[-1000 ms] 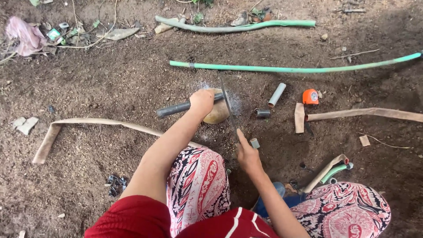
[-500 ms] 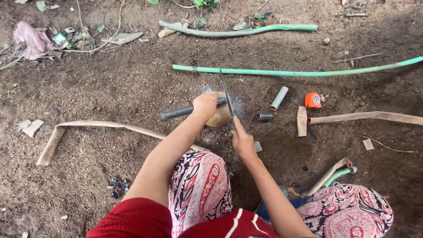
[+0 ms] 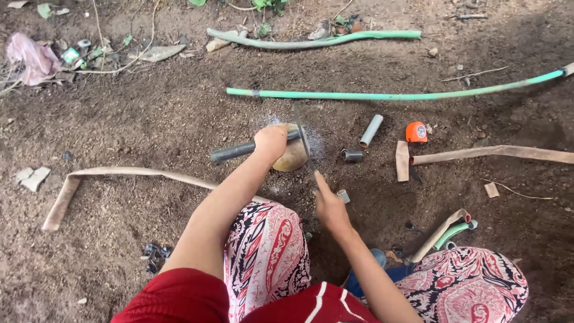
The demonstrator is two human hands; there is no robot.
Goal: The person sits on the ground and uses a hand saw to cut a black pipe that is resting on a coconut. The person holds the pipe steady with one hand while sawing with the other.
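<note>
A: From the head view, what do the hands hold?

B: The left hand (image 3: pixel 270 142) is closed around a grey pipe (image 3: pixel 236 151), pinning it across a rounded tan stone (image 3: pixel 292 157) on the bare soil (image 3: pixel 131 125). The right hand (image 3: pixel 330 206) is wrapped round the handle of a thin saw blade (image 3: pixel 304 143), which runs away from the person and crosses the pipe just right of the left hand.

A: How far along is the cutting?

B: My guess is partway. Pale dust lies around the stone, and the blade sits on the pipe, which looks unsevered. Three short cut pieces lie right of it: a light one (image 3: pixel 371 130), a dark stub (image 3: pixel 352 155) and a small one (image 3: pixel 343 195) near the right hand.

A: Other counts?

B: Two green hoses (image 3: pixel 382 94) lie at the far side, and one orange tape measure (image 3: pixel 416 132) to the right. There are two flat tan straps, left (image 3: pixel 113 174) and right (image 3: pixel 496 153).
</note>
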